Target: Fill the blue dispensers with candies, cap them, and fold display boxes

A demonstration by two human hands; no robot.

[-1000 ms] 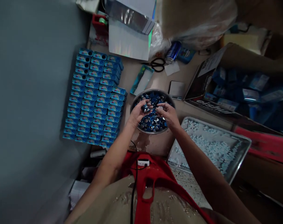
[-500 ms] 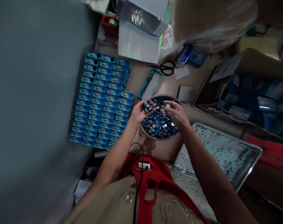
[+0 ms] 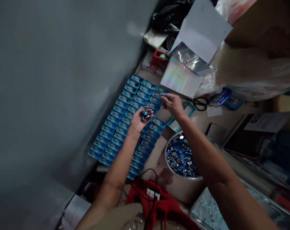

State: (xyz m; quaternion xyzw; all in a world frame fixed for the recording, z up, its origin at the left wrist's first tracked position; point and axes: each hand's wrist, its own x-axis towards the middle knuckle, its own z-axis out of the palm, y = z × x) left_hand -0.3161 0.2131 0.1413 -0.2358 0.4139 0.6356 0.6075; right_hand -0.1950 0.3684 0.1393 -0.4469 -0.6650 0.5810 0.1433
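My left hand [image 3: 137, 123] is palm up, fingers curled round several small round blue-and-silver caps [image 3: 145, 114]. It hovers over the rows of small blue boxes [image 3: 108, 128]. Many boxes have a blue round at one end; a few at the far end show a dark round hole. My right hand [image 3: 172, 104] is by the far right of the rows, thumb and fingers pinched on a blue cap [image 3: 163, 95], which they partly hide. A round metal bowl [image 3: 166, 156] full of loose caps stands right of the boxes, partly behind my right forearm.
Beyond the boxes are a red tape dispenser [image 3: 158, 57] and a shiny open carton [image 3: 180, 76]. Black scissors [image 3: 200, 103], a blue can [image 3: 221, 96] and an open blue box [image 3: 191, 108] lie at right. A tray of small pale pieces [image 3: 207, 204] is near me.
Both hands have moved from over the bowl to the boxes, the left still carrying caps, the right now pinching one. The camera view has turned, so the bowl appears lower right.
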